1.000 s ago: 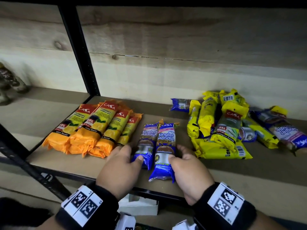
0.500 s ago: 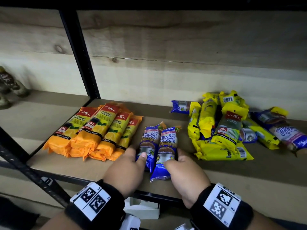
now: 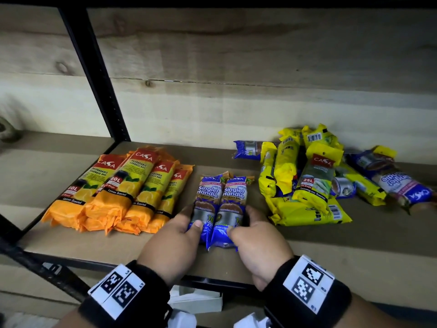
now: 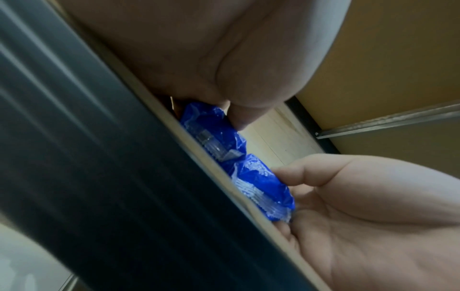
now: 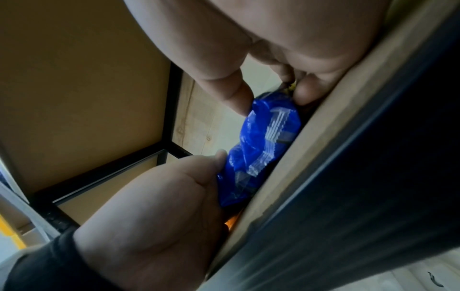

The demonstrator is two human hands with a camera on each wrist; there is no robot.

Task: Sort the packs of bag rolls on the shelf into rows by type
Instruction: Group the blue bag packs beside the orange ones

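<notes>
Two blue "Singlet Handle" packs lie side by side on the shelf board point(image 3: 307, 247), just right of the orange row. My left hand point(image 3: 191, 217) grips the left blue pack point(image 3: 209, 197), thumb on top and fingers along its left side. My right hand point(image 3: 240, 221) grips the right blue pack point(image 3: 234, 197) the same way from the right. The left wrist view shows the blue packs' crimped near ends point(image 4: 259, 187) at the shelf's front edge. In the right wrist view a thumb and finger pinch the blue pack point(image 5: 268, 133). The fingertips are partly hidden behind the packs.
Several orange Casa packs point(image 3: 118, 192) lie in a row at the left. A mixed heap of yellow packs point(image 3: 302, 183) and blue packs point(image 3: 402, 183) sits at the back right. A black upright post point(image 3: 94, 74) stands at the back left. White boxes point(image 3: 196, 301) sit below the shelf.
Both hands have squeezed the two blue packs together and slid them slightly back, so their ends now line up. The orange row and the heap have not moved.
</notes>
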